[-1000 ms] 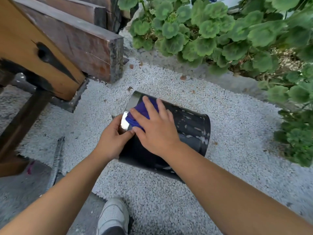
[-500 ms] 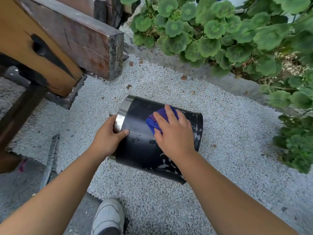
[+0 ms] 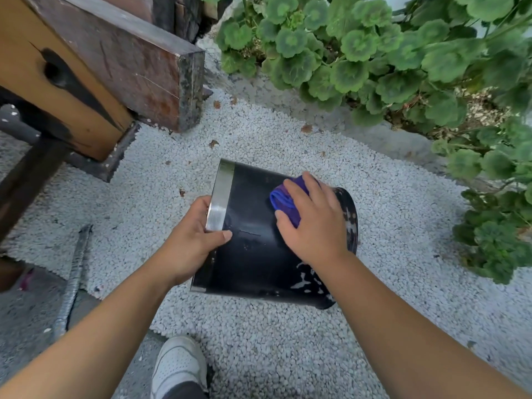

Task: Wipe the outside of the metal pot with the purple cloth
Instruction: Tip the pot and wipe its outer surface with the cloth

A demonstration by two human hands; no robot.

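Right grip (image 3: 312,218) lies flat and spread, pressing the bunched purple cloth (image 3: 283,198) against the black wall of the metal pot (image 3: 256,254), so it holds the cloth by palm pressure and not by a pinch. Left grip (image 3: 191,241) is clamped on the pot's bright steel rim band, thumb over the outer wall, fingers hidden behind the rim. The pot lies on its side over the white gravel (image 3: 288,355), long axis running from the rim at 9 o'clock to the base at 3 o'clock. The cloth sits toward 2 o'clock on the wall, close to the base end. Pale splotches remain at about 5 o'clock of the cloth, near the base edge and just beside the right wrist, so the right hand is the nearer one for them. Compared with a second ago, the cloth has travelled from the rim end across the wall toward the base, while the left hand has kept its place at the rim.
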